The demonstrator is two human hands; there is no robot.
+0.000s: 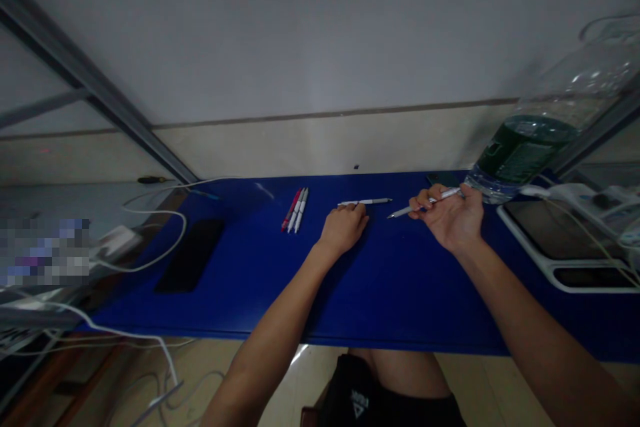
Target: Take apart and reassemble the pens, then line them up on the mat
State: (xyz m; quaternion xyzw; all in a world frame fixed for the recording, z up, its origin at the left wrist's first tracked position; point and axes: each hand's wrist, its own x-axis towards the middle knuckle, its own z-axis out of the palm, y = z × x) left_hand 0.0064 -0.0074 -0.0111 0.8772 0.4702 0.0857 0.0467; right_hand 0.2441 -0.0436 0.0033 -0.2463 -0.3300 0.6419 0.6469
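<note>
My right hand (453,213) is turned palm up, its fingers closed on a white and grey pen (403,211) whose tip points left. My left hand (345,227) lies palm down on the blue table (380,293), fingers curled at the near side of another white pen (377,201); whether it grips that pen is hidden. To the left lie a red pen (291,210) and two white and grey pens (302,210), side by side.
A black phone-like slab (190,255) lies at the table's left. On the right are a large clear bottle (530,143) and a white-framed device (570,237). White cables (183,227) cross the left edge. A wall runs behind.
</note>
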